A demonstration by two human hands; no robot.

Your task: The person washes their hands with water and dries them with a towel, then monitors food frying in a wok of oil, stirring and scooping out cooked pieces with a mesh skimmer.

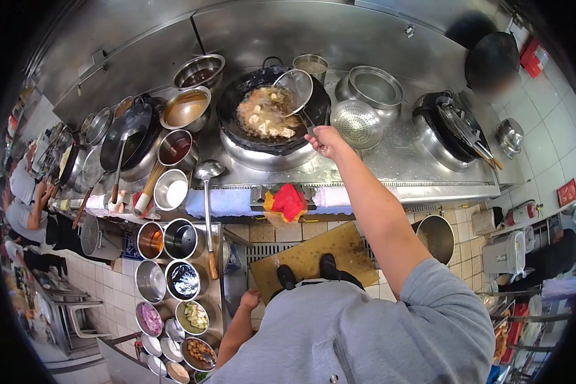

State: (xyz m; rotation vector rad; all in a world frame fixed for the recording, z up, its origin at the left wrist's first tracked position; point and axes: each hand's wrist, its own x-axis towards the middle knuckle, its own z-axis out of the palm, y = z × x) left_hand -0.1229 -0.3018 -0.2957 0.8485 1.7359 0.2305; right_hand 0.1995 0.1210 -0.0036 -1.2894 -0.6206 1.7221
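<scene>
My right hand (326, 141) is closed around the handle of a round wire-mesh strainer (296, 89). The strainer's bowl is tilted over the right side of a large black wok (229, 109). Inside the wok, pale chunks of food (262, 121) sit in bubbling, steaming oil. My left hand (251, 299) hangs low at my side, its fingers curled in and nothing visible in them. A long ladle (209, 192) with a wooden handle rests nearby, above and left of that hand. A perforated metal skimmer (357, 123) lies just right of my right forearm.
Metal bowls of sauce (187, 109) stand left of the wok, and a large pot (370, 86) stands right. Another wok (451, 125) sits farther right. Several ingredient containers (185, 280) fill the side cart. A red cloth (288, 203) lies at the stove's edge. Co-workers (29, 211) stand far left.
</scene>
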